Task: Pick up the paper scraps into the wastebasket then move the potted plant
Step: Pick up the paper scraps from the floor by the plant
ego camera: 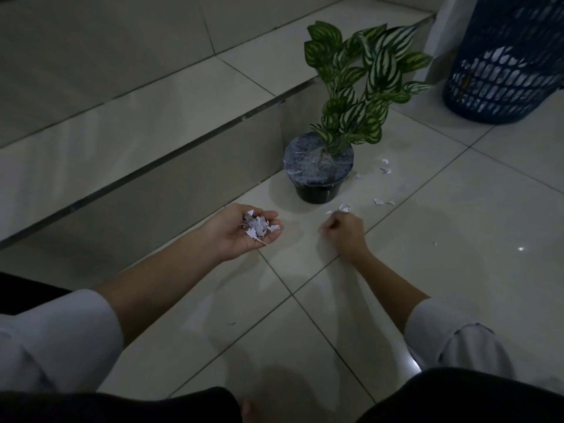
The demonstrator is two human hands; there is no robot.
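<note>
My left hand [241, 232] lies palm up just above the tiled floor, cupped around a small heap of white paper scraps [258, 227]. My right hand [343, 232] is down on the floor to its right, fingers pinched together at a scrap [345, 208]. More scraps [380, 201] lie scattered on the tiles right of the pot, some further back [385, 165]. The potted plant [319, 172], striped green leaves in a black pot, stands just beyond both hands against a step. The blue lattice wastebasket [503, 56] stands at the top right, with white paper showing through its wall.
A tiled step [137, 141] rises along the left, with a second step behind it. A white wall edge [436, 41] stands beside the basket. My knees in dark trousers fill the bottom corners. One tiny scrap [435, 243] lies far right.
</note>
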